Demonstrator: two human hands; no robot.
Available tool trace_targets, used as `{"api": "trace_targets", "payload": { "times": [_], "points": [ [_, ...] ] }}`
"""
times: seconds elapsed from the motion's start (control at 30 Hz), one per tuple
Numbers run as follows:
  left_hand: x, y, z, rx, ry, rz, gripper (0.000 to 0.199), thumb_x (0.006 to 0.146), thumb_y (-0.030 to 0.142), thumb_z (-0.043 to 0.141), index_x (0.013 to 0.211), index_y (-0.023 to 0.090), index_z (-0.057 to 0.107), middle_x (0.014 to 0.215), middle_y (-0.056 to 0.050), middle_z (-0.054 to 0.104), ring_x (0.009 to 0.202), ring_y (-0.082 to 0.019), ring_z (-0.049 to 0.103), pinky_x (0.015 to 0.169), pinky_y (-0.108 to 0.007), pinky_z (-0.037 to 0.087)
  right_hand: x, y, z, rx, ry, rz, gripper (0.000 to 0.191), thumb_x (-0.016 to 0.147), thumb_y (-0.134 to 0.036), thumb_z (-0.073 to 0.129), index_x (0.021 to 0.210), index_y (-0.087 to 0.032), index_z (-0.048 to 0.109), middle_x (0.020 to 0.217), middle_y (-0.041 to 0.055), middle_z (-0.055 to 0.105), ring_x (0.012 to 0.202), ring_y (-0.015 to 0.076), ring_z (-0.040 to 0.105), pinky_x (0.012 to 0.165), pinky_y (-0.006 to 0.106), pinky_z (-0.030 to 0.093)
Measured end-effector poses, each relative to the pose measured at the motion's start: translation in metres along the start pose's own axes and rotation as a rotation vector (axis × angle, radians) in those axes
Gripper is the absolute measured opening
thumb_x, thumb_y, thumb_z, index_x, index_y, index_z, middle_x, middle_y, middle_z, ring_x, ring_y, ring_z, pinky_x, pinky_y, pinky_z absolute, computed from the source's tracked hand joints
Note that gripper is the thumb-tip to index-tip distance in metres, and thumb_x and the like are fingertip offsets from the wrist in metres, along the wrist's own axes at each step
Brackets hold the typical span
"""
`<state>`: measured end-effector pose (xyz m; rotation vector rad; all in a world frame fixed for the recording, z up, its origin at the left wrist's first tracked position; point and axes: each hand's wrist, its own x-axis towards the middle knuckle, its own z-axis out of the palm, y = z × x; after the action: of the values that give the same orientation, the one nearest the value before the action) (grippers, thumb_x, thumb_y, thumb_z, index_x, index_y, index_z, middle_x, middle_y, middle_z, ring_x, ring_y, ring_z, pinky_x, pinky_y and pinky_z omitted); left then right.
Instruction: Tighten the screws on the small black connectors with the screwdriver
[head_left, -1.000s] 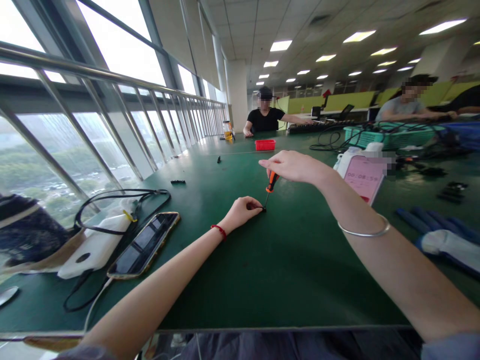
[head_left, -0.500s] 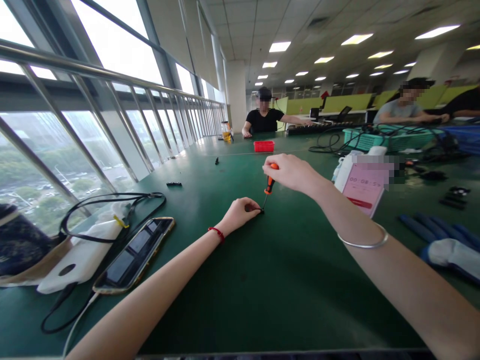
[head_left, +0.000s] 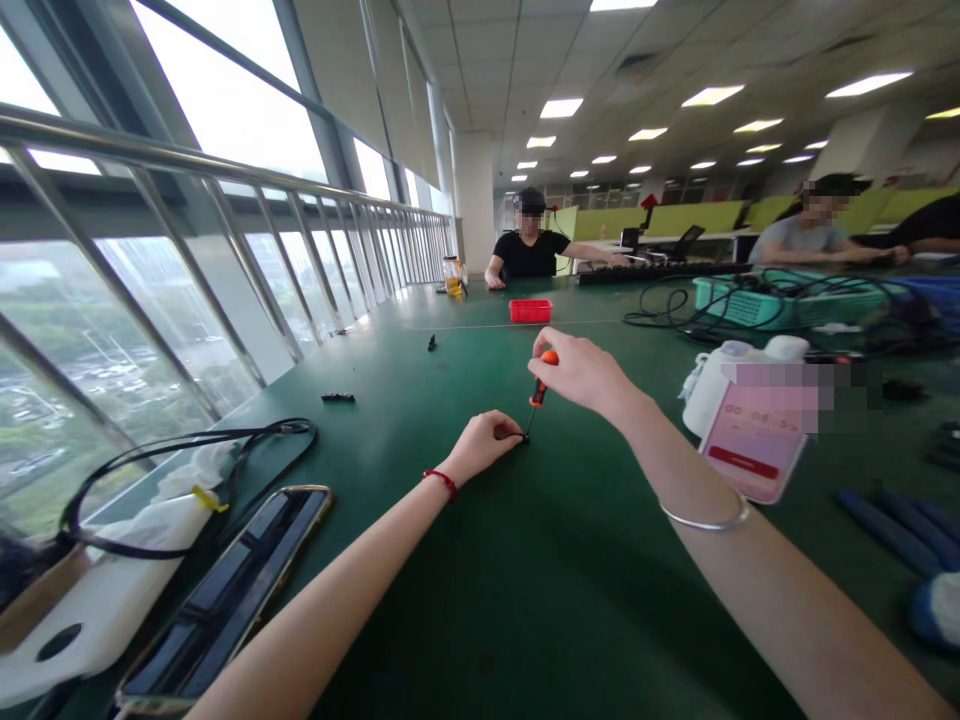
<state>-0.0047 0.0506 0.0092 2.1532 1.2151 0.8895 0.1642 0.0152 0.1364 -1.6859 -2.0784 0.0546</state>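
My right hand (head_left: 585,372) grips the orange and black handle of a screwdriver (head_left: 538,392), which stands nearly upright with its shaft pointing down. The tip meets a small black part (head_left: 525,438) on the green table (head_left: 480,590). My left hand (head_left: 484,445) pinches that part against the table; the fingers hide most of it, so its kind does not show. A short black strip-like piece (head_left: 338,398) lies on the table to the left. Farther back is another small black piece (head_left: 431,343).
A red tray (head_left: 530,311) sits ahead. At left are a phone (head_left: 232,590), a white pouch (head_left: 112,590) and black cables (head_left: 187,437). On the right stand a propped phone showing a timer (head_left: 757,440), blue gloves (head_left: 892,530) and a green basket (head_left: 750,305). Co-workers sit beyond.
The camera view has shifted, so the phones and cables sit lower in the picture. Both hands keep their hold; the screwdriver stays on the black part.
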Motion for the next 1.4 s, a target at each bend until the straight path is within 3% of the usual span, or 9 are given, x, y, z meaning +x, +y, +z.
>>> {"api": "trace_targets", "payload": {
  "times": [0.13,0.27,0.53,0.63,0.8,0.97,1.13,1.33,1.4],
  "points": [
    [0.003,-0.005,0.0,-0.031,-0.013,-0.008,0.016,0.072,0.027,0.062,0.08,0.014,0.066,0.08,-0.005,0.067,0.072,-0.015,0.06,0.069,-0.027,0.048,0.002,0.003,0.002,0.064,-0.056,0.021,0.021,0.084,-0.039,0.039,0.085,-0.023,0.053,0.078,0.0021,0.065,0.065,0.0165,0.056,0.053,0.024,0.031],
    [-0.003,-0.005,0.0,-0.085,-0.002,-0.035,0.015,0.074,0.027,0.06,0.08,0.014,0.066,0.08,-0.005,0.065,0.072,-0.014,0.059,0.068,-0.026,0.047,-0.003,0.008,0.003,0.064,-0.057,0.037,0.043,0.09,-0.05,0.022,0.07,-0.022,0.049,0.064,0.0011,0.06,0.056,0.0153,0.053,0.05,0.024,0.03],
    [-0.011,0.005,-0.005,-0.059,-0.003,-0.061,0.009,0.074,0.022,0.058,0.077,0.016,0.065,0.08,-0.003,0.062,0.071,-0.013,0.057,0.066,-0.025,0.046,-0.014,0.009,0.002,0.204,-0.04,0.042,0.013,0.084,-0.033,0.039,0.088,-0.024,0.047,0.069,-0.002,0.061,0.056,0.0137,0.053,0.05,0.023,0.031],
    [-0.012,0.006,-0.006,-0.068,-0.003,-0.059,0.009,0.074,0.021,0.058,0.078,0.016,0.065,0.08,-0.003,0.061,0.07,-0.013,0.056,0.065,-0.024,0.046,-0.015,0.007,0.004,0.177,-0.036,-0.011,0.02,0.087,-0.036,0.034,0.082,-0.024,0.049,0.073,-0.0007,0.062,0.058,0.0136,0.054,0.05,0.022,0.031],
    [-0.013,0.006,-0.007,-0.085,-0.004,-0.058,0.01,0.073,0.017,0.057,0.079,0.016,0.065,0.08,-0.003,0.061,0.07,-0.013,0.056,0.067,-0.025,0.047,-0.015,0.007,0.011,0.118,0.001,-0.019,0.033,0.089,-0.046,0.029,0.079,-0.023,0.05,0.054,-0.0013,0.055,0.05,0.0152,0.054,0.048,0.023,0.027],
    [-0.014,0.003,-0.005,-0.07,-0.003,-0.042,0.01,0.074,0.018,0.057,0.08,0.016,0.065,0.081,-0.003,0.061,0.071,-0.013,0.056,0.067,-0.025,0.047,-0.013,0.008,0.012,0.13,0.064,-0.001,0.014,0.083,-0.029,0.038,0.09,-0.022,0.049,0.073,0.0008,0.063,0.058,0.0147,0.056,0.051,0.023,0.031],
    [-0.013,0.004,-0.006,-0.072,-0.006,-0.04,0.01,0.074,0.019,0.056,0.08,0.016,0.065,0.082,-0.003,0.062,0.073,-0.014,0.057,0.069,-0.026,0.047,-0.015,0.01,0.013,0.005,0.083,0.015,0.033,0.087,-0.048,0.033,0.077,-0.023,0.053,0.059,0.0006,0.059,0.056,0.0164,0.055,0.049,0.023,0.028],
    [-0.012,0.005,-0.007,-0.072,0.0,-0.026,0.011,0.074,0.02,0.057,0.079,0.016,0.065,0.081,-0.003,0.062,0.072,-0.014,0.057,0.068,-0.026,0.047,-0.019,0.0,0.01,0.008,0.072,-0.016,0.019,0.082,-0.033,0.041,0.095,-0.023,0.051,0.074,0.0012,0.064,0.059,0.0149,0.055,0.051,0.022,0.029],
    [-0.012,0.004,-0.006,-0.075,0.002,-0.015,0.011,0.074,0.019,0.056,0.079,0.016,0.065,0.081,-0.003,0.062,0.071,-0.013,0.057,0.067,-0.025,0.047,-0.02,-0.003,0.009,-0.008,0.072,-0.004,0.02,0.084,-0.036,0.04,0.092,-0.023,0.052,0.075,0.0019,0.064,0.059,0.0151,0.055,0.05,0.022,0.028]
  ]
}}
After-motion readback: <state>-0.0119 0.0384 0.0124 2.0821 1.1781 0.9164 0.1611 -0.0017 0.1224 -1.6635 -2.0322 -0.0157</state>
